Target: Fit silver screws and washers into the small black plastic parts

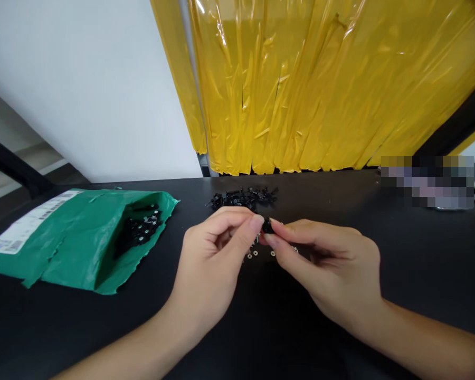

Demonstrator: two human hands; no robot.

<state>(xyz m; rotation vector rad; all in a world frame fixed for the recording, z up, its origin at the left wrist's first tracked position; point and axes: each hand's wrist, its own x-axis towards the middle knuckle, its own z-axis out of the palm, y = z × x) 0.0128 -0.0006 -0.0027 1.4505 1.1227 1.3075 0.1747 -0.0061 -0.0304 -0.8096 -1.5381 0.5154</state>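
Between my two hands is a small black part (267,226), too small to name more exactly. My left hand (217,253) pinches it from the left with thumb and forefinger. From the right, the thumb and forefinger of my right hand (328,258) close on the same part. Below the fingertips, several small metal washers (255,253) lie on the black table (229,348), partly hidden by my hands. Just beyond my left hand is a heap of small black parts (243,197).
A torn green plastic mailer bag (75,232) lies on the left, its mouth facing right, with black parts and pale rings (142,229) inside. Yellow plastic strips (301,95) hang behind the table. A blurred-out object (431,182) lies at the back right.
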